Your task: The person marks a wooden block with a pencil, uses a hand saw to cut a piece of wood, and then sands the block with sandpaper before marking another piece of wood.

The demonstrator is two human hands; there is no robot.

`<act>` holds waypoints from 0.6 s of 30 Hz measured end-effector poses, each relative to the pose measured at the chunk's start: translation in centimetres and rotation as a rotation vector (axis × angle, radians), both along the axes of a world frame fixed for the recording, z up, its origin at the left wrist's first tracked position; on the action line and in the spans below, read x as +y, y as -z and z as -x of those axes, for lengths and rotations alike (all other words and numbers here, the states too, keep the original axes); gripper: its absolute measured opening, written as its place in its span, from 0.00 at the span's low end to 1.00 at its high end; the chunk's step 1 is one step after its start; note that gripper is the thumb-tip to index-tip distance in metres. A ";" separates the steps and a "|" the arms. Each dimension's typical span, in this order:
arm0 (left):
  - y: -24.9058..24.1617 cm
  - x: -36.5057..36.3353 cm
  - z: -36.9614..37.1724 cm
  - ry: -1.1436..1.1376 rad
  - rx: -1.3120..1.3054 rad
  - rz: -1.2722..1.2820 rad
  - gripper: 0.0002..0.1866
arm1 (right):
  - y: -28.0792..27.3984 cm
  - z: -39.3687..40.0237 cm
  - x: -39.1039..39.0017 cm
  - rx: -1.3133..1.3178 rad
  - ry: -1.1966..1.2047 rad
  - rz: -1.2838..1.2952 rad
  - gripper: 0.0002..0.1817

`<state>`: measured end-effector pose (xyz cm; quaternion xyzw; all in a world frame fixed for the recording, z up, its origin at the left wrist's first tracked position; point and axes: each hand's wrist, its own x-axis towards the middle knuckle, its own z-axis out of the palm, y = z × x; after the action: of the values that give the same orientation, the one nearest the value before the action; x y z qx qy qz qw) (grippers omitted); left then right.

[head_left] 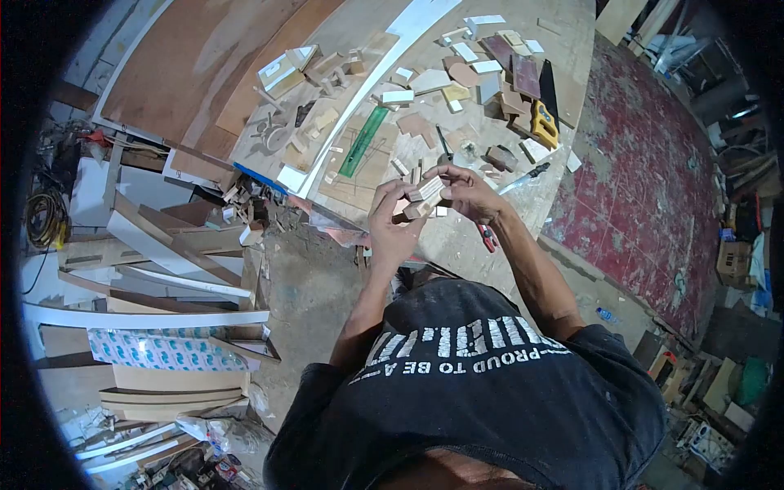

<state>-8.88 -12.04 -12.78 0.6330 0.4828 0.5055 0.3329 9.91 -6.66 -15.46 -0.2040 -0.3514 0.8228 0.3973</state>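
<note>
Wood blocks [426,191] were held together between both hands, above the near part of the table [451,243]. They were pinched on one side by the fingers of the left hand [394,216] and on the other by those of the right hand [474,197]. Beyond them, a green ruler [363,143] and a yellow-handled saw [545,125] were laid near scattered wood scraps [430,81].

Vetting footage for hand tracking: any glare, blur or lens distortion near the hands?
Head view: strong wide-angle look, black rounded borders at the sides; head view: white strip close to washed out at the top; head view: left hand and right hand evenly lit, no obvious motion blur, but the wooden pieces they hold are too small for fine detail.
</note>
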 end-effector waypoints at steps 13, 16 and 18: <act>1.7 0.5 2.2 -0.091 0.053 -0.037 0.25 | -0.8 1.7 0.1 -0.339 0.086 -0.290 0.24; 1.5 1.0 2.3 -0.090 0.050 -0.021 0.24 | -1.6 1.7 0.2 -0.413 0.087 -0.423 0.24; 1.3 1.2 2.3 -0.090 0.046 -0.028 0.24 | -1.8 1.9 0.0 -0.423 0.122 -0.463 0.24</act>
<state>-11.16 -10.82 -14.03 0.6266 0.5113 0.5118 0.2898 8.06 -6.61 -13.63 -0.2955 -0.5913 0.6349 0.3999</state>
